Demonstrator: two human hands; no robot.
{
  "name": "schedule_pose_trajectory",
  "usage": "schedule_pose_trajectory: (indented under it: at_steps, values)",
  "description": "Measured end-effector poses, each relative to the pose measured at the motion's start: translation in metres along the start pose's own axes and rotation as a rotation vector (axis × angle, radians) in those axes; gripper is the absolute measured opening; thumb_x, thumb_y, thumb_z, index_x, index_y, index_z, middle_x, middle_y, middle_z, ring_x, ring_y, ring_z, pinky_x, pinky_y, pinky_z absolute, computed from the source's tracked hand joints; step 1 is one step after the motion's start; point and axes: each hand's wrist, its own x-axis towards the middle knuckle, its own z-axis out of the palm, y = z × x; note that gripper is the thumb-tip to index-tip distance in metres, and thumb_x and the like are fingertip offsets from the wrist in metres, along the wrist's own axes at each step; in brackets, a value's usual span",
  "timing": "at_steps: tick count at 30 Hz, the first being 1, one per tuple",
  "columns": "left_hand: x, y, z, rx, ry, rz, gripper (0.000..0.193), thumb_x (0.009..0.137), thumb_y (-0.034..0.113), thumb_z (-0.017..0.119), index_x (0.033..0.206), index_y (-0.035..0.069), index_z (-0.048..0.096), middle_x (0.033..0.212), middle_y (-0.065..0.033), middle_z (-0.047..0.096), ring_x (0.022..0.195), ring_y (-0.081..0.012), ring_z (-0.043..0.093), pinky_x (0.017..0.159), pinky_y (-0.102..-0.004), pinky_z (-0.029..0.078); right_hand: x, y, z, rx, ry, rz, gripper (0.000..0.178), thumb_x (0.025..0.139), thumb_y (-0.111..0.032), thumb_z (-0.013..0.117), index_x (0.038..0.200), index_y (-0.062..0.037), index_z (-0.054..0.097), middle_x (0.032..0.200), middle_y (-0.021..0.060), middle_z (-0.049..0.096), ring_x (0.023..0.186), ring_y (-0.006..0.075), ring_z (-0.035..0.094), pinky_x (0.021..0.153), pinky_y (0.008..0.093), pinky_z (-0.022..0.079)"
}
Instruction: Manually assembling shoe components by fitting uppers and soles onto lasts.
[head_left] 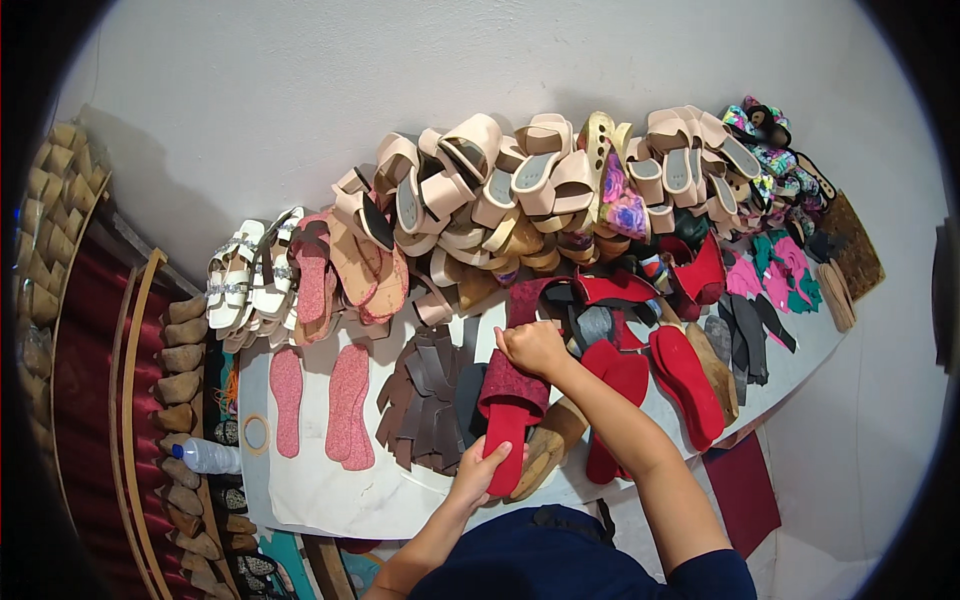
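My left hand (476, 478) grips the near end of a red slide sandal (506, 448), thumb lying on its smooth red footbed. A wide, speckled dark red strap (514, 384) arches over the sandal's middle. At that strap's far edge, my right hand (534, 348) is closed around the sandal's front part, which its fingers mostly hide. Just right of the sandal lies a wooden shoe last (548, 446). Dark brown strap pieces (428, 400) are heaped to the left. Red soles (622, 380) lie under and beside my right forearm.
Pale heeled sandals (540, 170) are piled along the wall behind the white table (300, 500). Pink speckled insoles (348, 405) lie left. A plastic bottle (212, 456) stands out beside the left edge, near a rack of shoe lasts (182, 388). Dark strips (748, 335) lie right.
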Motion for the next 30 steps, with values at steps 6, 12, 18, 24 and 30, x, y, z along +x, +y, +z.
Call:
schedule_pose_trajectory:
  at_steps: [6,12,18,24,30]
  values:
    - [0.011,0.005,-0.010,-0.108,-0.011,0.014,0.033,0.085,0.009,0.048,0.116,0.005,0.039,0.099,-0.0161,0.056,0.084,-0.0214,0.059,0.071,-0.0305,0.050,0.001,0.002,0.019,0.024,-0.041,0.030,0.041,0.081,-0.028,0.048,0.046,-0.0085,0.056,0.041,0.0120,0.049,0.036,0.0266,0.051,0.037,0.0362,0.042]
    - [0.019,0.014,-0.020,-0.228,-0.081,-0.096,0.048,0.083,0.007,0.051,0.127,0.009,0.030,0.104,-0.0209,0.052,0.090,-0.0273,0.056,0.077,-0.0367,0.049,0.010,0.012,0.034,0.154,-0.272,0.348,0.045,0.083,-0.036,0.042,0.055,-0.0052,0.060,0.052,0.0178,0.054,0.051,0.0323,0.056,0.051,0.0424,0.045]
    - [0.027,0.010,-0.032,-0.173,0.010,-0.024,0.048,0.083,0.007,0.050,0.126,0.007,0.030,0.101,-0.0202,0.053,0.089,-0.0255,0.057,0.076,-0.0354,0.049,0.027,0.044,0.033,0.774,-0.567,0.685,0.046,0.086,-0.039,0.040,0.070,-0.0013,0.061,0.064,0.0143,0.060,0.062,0.0246,0.060,0.059,0.0330,0.048]
    - [0.026,0.026,-0.044,-0.194,0.032,0.054,0.044,0.084,0.006,0.048,0.124,0.004,0.031,0.098,-0.0186,0.055,0.084,-0.0230,0.058,0.073,-0.0335,0.050,0.007,0.081,0.007,0.702,-0.447,0.778,0.034,0.084,-0.029,0.045,0.081,0.0026,0.059,0.071,0.0151,0.061,0.063,0.0221,0.061,0.060,0.0308,0.048]
    - [0.032,0.039,-0.049,-0.215,0.073,0.058,0.045,0.084,0.007,0.047,0.126,0.005,0.029,0.100,-0.0190,0.054,0.085,-0.0237,0.058,0.074,-0.0339,0.049,-0.039,0.075,0.013,-0.011,-0.428,0.420,0.014,0.073,-0.014,0.050,0.074,-0.0027,0.058,0.077,0.0078,0.058,0.074,0.0240,0.057,0.060,0.0352,0.043]
